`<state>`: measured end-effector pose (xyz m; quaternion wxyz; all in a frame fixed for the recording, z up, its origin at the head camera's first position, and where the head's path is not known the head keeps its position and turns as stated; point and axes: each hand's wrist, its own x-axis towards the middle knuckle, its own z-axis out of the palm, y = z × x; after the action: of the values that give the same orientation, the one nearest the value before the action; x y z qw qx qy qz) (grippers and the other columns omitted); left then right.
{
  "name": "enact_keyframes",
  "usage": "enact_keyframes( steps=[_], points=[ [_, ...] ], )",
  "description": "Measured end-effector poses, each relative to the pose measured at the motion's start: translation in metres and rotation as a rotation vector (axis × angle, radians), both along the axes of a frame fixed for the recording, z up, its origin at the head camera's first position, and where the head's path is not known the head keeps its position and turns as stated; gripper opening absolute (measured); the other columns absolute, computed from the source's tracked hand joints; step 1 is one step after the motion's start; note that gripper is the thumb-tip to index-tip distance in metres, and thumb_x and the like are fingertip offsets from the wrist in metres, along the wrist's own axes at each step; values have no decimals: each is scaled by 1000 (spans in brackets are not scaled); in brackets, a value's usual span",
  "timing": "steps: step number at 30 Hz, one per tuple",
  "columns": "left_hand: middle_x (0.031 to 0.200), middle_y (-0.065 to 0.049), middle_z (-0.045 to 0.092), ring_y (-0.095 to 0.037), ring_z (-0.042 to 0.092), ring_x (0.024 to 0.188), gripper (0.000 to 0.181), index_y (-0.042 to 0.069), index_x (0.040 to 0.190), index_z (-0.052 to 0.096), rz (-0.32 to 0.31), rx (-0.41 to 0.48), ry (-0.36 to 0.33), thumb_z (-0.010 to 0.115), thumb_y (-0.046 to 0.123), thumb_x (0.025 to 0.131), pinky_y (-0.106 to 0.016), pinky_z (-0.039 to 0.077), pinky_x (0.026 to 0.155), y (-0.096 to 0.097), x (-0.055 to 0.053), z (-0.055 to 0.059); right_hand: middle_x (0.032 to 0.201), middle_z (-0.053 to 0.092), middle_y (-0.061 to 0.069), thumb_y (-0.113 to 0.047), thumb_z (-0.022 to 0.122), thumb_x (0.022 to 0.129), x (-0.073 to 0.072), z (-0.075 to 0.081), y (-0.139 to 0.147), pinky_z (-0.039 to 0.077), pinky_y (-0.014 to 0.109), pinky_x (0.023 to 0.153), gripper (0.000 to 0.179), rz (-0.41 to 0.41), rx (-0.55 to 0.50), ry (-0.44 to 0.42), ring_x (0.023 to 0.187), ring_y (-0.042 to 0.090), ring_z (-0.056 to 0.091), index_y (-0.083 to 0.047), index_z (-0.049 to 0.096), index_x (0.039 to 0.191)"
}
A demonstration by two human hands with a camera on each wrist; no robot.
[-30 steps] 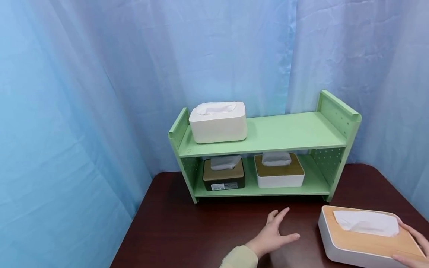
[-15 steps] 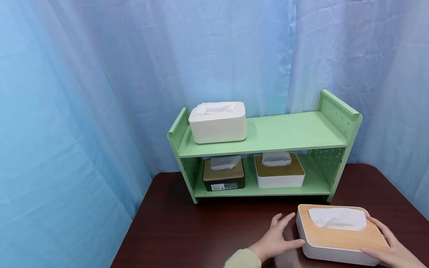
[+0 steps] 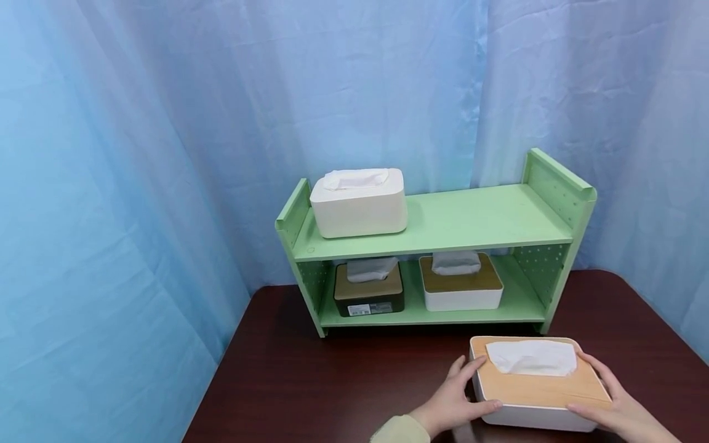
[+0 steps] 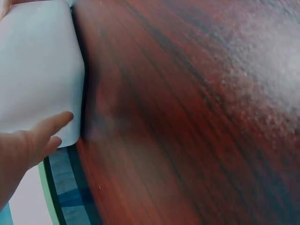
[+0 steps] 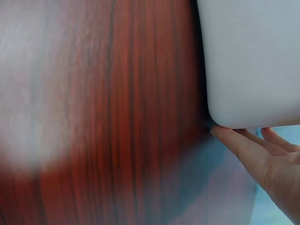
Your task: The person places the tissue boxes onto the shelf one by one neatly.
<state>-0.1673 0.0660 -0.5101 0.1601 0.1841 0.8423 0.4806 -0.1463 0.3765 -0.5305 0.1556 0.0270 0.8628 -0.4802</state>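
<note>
A tissue box (image 3: pixel 545 391) with a white body, light wood lid and a white tissue poking out is low over the table's front right part. My right hand (image 3: pixel 620 403) grips its right end, thumb on the near side and fingers toward the back. At the opposite end is my left hand (image 3: pixel 451 397), fingers spread and fairly straight around the left edge, thumb by the near corner. The left wrist view has that thumb and a fingertip against the white side (image 4: pixel 42 70). In the right wrist view, fingers (image 5: pixel 248 145) lie along the box's end.
A green two-tier shelf (image 3: pixel 476 215) stands behind. A white tissue box (image 3: pixel 360 209) sits at its upper left. Below are a dark box with a tan lid (image 3: pixel 370 298) and a white box with a brown wood lid (image 3: pixel 462 298). Blue curtains (image 3: pixel 360 86) surround the dark wood table (image 3: pixel 277 369).
My right hand has brought the wood-lidded tissue box leftward from the right edge of the head view. The box now reaches my left hand, which has barely moved.
</note>
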Motion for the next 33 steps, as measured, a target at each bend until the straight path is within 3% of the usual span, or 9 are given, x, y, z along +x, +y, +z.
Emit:
enact_keyframes(
  steps=[7,11,12,13,15,19,24,28,33],
  points=[
    [151,-15,32,-23,39,135,70,36,139,43,-4,58,57,77,27,79,-31,41,101,-11,0,-11,147,6,33,-32,62,91,0,3,-17,41,20,74,97,33,20,41,98,-14,38,-31,-16,147],
    [151,-18,31,-22,39,135,68,33,138,45,5,137,20,78,22,79,-26,39,104,-19,-1,-13,151,11,10,-27,63,91,1,-1,-23,41,17,73,91,48,7,115,95,-21,35,-36,-7,148],
    [151,-18,31,-23,38,136,68,33,137,46,11,150,13,78,21,79,-26,39,104,-20,-1,-13,151,11,-3,-27,63,91,0,-2,-24,41,17,73,90,54,10,139,96,-21,35,-34,-5,149],
    [151,-17,31,-23,37,136,68,33,137,46,18,163,2,78,20,78,-26,39,104,-22,0,-13,152,11,-4,-25,63,91,0,-2,-26,41,17,73,90,62,6,148,96,-21,35,-28,-5,151],
    [151,-16,32,-24,34,138,67,33,136,47,26,181,0,78,19,78,-26,38,105,-25,1,-14,153,10,0,-26,63,91,-1,-1,-29,41,17,73,93,63,19,147,96,-20,36,-16,-5,152],
    [151,-15,33,-24,31,140,68,30,137,47,29,203,20,79,18,78,-25,37,106,-32,2,-17,148,11,31,-28,64,90,-2,4,-37,42,20,74,95,75,32,97,98,-14,40,-8,-7,151],
    [150,-11,36,-25,30,140,69,30,138,46,24,222,25,78,18,78,-27,36,107,-44,1,-19,150,11,31,-32,63,90,-4,10,-48,42,30,79,92,114,96,95,111,4,45,-6,-1,151],
    [150,-9,35,-27,28,140,69,29,139,46,23,242,15,78,18,79,-26,35,107,-54,3,-22,152,8,29,-32,64,90,-5,12,-57,42,34,83,92,121,43,64,120,20,44,-8,0,152],
    [151,-9,35,-29,25,141,69,27,139,45,15,266,6,77,18,79,-26,34,107,-62,5,-23,152,8,29,-25,66,89,-4,10,-64,43,30,80,92,132,-44,80,119,22,44,-9,2,152]
  ],
)
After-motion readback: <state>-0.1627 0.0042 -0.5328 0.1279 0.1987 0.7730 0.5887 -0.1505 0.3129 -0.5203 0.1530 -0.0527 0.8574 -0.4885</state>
